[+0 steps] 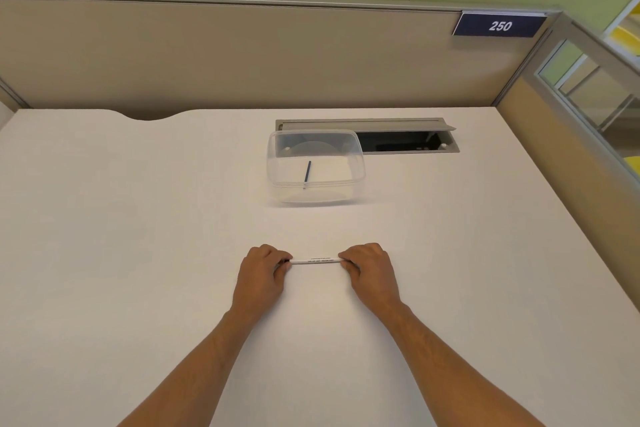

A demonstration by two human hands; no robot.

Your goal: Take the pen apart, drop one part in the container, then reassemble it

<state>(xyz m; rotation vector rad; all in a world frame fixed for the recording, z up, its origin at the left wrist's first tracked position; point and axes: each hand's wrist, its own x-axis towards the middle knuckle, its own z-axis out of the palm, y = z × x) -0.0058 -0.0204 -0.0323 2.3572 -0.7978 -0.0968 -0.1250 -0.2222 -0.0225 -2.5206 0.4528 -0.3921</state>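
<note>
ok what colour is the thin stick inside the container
Dark blue; the stick in the clear container shows best in the head view.

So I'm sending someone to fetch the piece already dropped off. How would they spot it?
On the white desk, look beyond the hands to the clear tub beside the open cable hatch. Inside lies a thin dark blue refill, the only thing in the tub, unlike the white barrel held nearer.

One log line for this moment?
hands: left, right grip white plastic pen barrel | thin blue refill: inside clear plastic container
</note>
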